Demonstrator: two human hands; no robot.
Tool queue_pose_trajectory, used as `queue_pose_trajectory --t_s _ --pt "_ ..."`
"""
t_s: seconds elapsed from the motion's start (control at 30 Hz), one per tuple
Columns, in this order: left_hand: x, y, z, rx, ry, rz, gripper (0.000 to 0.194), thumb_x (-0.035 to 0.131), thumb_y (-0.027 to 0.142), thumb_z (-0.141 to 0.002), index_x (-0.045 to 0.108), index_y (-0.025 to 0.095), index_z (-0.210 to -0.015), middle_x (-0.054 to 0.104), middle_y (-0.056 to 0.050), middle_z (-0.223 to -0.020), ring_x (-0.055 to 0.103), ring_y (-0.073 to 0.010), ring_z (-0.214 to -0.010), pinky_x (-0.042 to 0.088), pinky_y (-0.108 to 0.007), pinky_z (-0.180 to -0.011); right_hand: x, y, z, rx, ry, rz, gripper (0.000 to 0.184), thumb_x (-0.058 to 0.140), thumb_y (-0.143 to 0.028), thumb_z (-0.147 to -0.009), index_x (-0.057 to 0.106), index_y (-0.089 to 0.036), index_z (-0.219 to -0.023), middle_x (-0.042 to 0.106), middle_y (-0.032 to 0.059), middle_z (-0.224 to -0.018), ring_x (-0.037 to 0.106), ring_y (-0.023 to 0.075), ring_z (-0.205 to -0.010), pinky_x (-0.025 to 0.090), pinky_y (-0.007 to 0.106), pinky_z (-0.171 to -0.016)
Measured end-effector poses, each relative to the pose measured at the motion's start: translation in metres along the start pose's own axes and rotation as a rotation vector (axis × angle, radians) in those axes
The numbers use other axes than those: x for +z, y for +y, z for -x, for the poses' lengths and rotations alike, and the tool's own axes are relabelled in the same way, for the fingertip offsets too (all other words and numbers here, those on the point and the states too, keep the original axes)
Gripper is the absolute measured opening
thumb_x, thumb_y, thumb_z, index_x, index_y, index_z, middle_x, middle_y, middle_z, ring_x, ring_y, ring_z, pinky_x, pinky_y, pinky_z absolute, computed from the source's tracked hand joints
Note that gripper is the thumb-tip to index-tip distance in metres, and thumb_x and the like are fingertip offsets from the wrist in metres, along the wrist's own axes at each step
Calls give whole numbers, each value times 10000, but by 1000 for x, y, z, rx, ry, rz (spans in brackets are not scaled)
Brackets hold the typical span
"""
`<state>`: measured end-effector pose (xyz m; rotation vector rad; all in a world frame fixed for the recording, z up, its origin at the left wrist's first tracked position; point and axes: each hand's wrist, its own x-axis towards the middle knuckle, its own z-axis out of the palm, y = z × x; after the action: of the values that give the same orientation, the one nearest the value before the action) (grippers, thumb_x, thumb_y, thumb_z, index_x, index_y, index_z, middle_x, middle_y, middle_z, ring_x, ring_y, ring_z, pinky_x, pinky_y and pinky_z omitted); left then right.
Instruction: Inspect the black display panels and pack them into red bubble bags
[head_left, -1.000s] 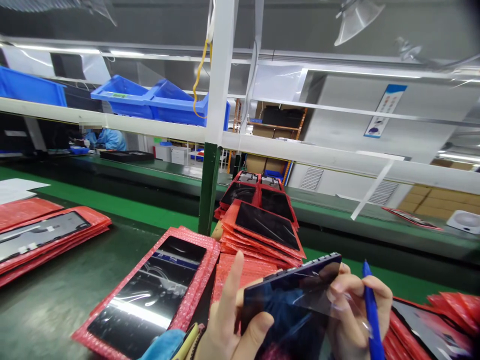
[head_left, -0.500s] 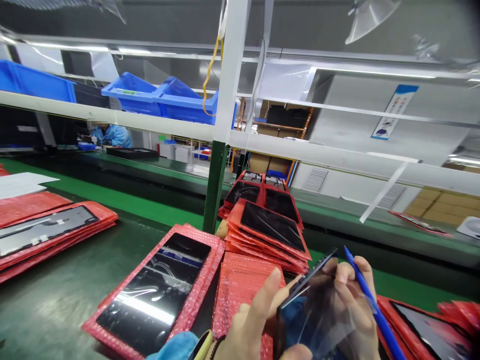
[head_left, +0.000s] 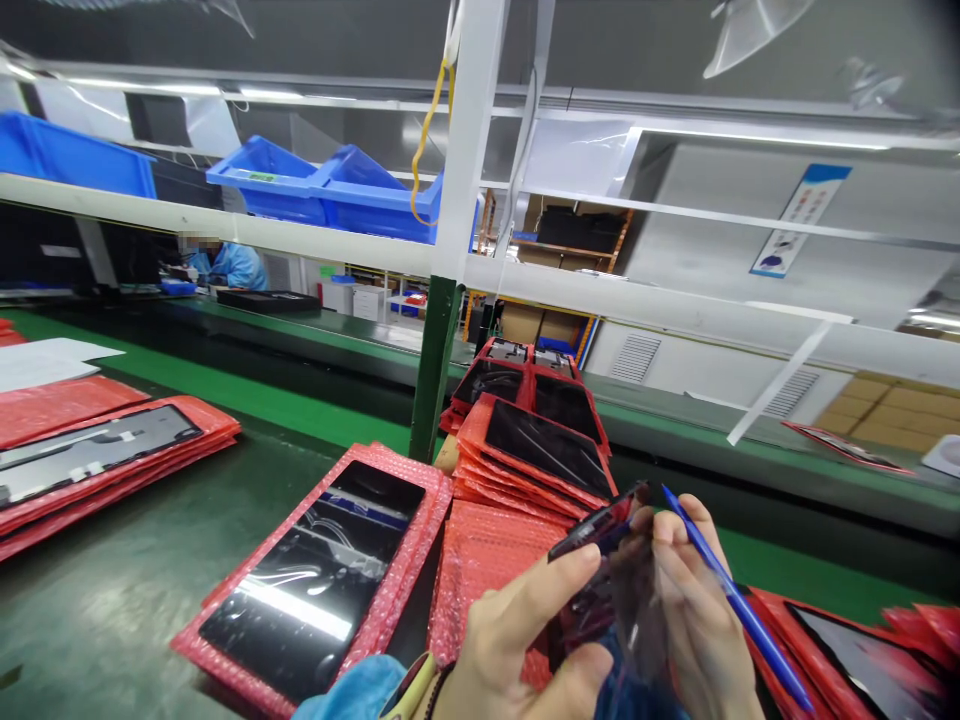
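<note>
My left hand (head_left: pixel 517 630) grips a dark glossy screen panel (head_left: pixel 592 600) by its left side, thumb in front and index finger along its top edge. The panel is tilted upright. My right hand (head_left: pixel 697 610) holds a slim blue pointed stick (head_left: pixel 739 605), its tip up, and pinches the panel's right side, where a clear film (head_left: pixel 637 610) seems to lie over the dark surface. Whether the film is loose there is hard to tell. Left of my hands, another black screen (head_left: pixel 315 580) lies face up on pink bubble wrap (head_left: pixel 431 500).
Red bubble-wrap sleeves (head_left: pixel 487 560) and stacked screens (head_left: pixel 551 450) stand beyond my hands. More wrapped panels lie at left (head_left: pixel 112 440) and right (head_left: pixel 855 650). A green post (head_left: pixel 435 370) rises from the bench. Blue bins (head_left: pixel 285 190) sit on a shelf; a person in blue (head_left: pixel 236 265) works behind.
The screen panel has tilted and turned slightly in my hands. My left index finger has come down onto its top edge. My right hand and the blue stick have shifted a little left.
</note>
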<state>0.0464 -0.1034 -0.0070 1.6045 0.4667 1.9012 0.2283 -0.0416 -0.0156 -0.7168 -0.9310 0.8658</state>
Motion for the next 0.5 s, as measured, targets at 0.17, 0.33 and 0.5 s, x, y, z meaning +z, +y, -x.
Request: queue_pose_trajectory --t_s 0.17,0.33,0.5 --pt "-8 -4 -8 -139 -118 240 481 618 324 -895 518 371 -1364 697 -20 -1239 688 -213 -1057 524 -293 -939 0 0 -1 75 67 23 542 830 -273 -659 582 -287 -1141 636 -74 -782 649 104 -757 540 154 -734" --pt "-15 -10 -16 -294 -93 502 433 505 465 -931 566 249 -1302 708 -70 -1162 655 -254 -1077 470 -365 -973 -2 1 5 197 224 27 551 828 -291 -656 622 -266 -1166 719 -28 -1023 675 141 -997 537 158 -842" --pt "-16 -8 -19 -481 -46 703 338 477 374 -958 579 294 -1270 716 -33 -1103 663 -218 -1034 479 -353 -942 4 -8 5 198 297 2 502 835 -267 -626 663 -249 -1098 752 -14 -968 707 152 -976 564 152 -829"
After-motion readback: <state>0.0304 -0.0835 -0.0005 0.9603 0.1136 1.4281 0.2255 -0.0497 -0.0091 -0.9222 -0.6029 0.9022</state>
